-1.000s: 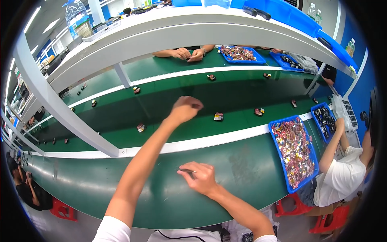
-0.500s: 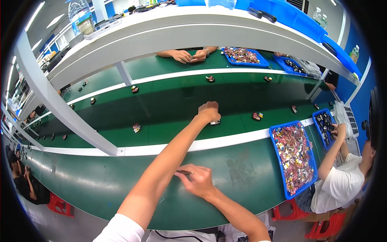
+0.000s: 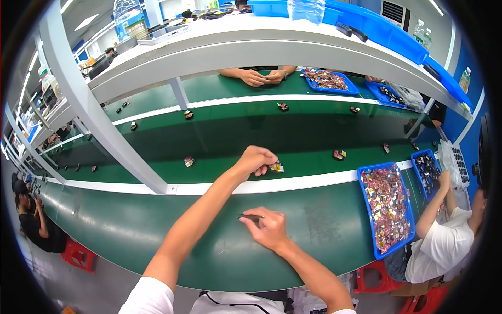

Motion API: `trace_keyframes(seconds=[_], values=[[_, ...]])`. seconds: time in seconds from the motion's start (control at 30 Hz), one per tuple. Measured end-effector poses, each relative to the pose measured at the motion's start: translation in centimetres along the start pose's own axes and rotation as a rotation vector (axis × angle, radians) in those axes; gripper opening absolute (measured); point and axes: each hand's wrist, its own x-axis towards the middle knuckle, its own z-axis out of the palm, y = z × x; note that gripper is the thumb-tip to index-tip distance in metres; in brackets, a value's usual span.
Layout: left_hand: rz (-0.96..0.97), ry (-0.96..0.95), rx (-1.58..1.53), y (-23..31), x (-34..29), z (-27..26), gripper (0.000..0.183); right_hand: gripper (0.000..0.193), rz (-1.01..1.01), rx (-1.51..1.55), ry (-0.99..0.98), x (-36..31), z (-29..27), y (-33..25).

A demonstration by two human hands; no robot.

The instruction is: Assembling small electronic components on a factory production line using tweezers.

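Note:
My left hand (image 3: 256,160) reaches out over the green conveyor belt, fingers pinched at a small part (image 3: 277,167) with black, yellow and white bits. The fingers partly cover this part, which is at the near side of the belt. Closer to me, above the green worktop (image 3: 219,235), my right hand (image 3: 270,229) is closed round dark slender tweezers (image 3: 250,216), their tip pointing left.
Similar small parts, such as one left of my hand (image 3: 189,161) and one right (image 3: 340,155), are spaced along the belt. A blue tray (image 3: 361,199) of loose pink and yellow pieces stands right. Co-workers sit right and opposite. A white shelf (image 3: 230,49) spans above.
My left hand has drawn back nearer and to the left, and its fingers now show at the small part. My right hand has shifted slightly, still holding the tweezers. The view has turned slightly.

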Motion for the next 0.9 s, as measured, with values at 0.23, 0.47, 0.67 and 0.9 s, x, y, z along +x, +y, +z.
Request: trace_keyframes(seconds=[0.23,0.47,0.67,0.9], values=[[-0.019,0.193,-0.226,-3.9,-11.1,-1.6,0.020,0.016,0.207,0.155,-0.015,-0.3,-0.4,-0.2],[-0.009,0.211,-0.365,-7.6,-18.1,0.0,0.026,0.012,0.559,0.565,-0.004,0.3,-1.3,-0.2],[0.041,0.235,-0.432,-8.8,-18.8,1.0,0.024,0.011,0.575,0.552,0.009,0.0,-0.8,0.6],[0.102,0.276,-0.408,-9.5,-18.7,1.9,0.025,0.011,0.431,0.378,-0.047,-0.6,-0.8,0.5]])
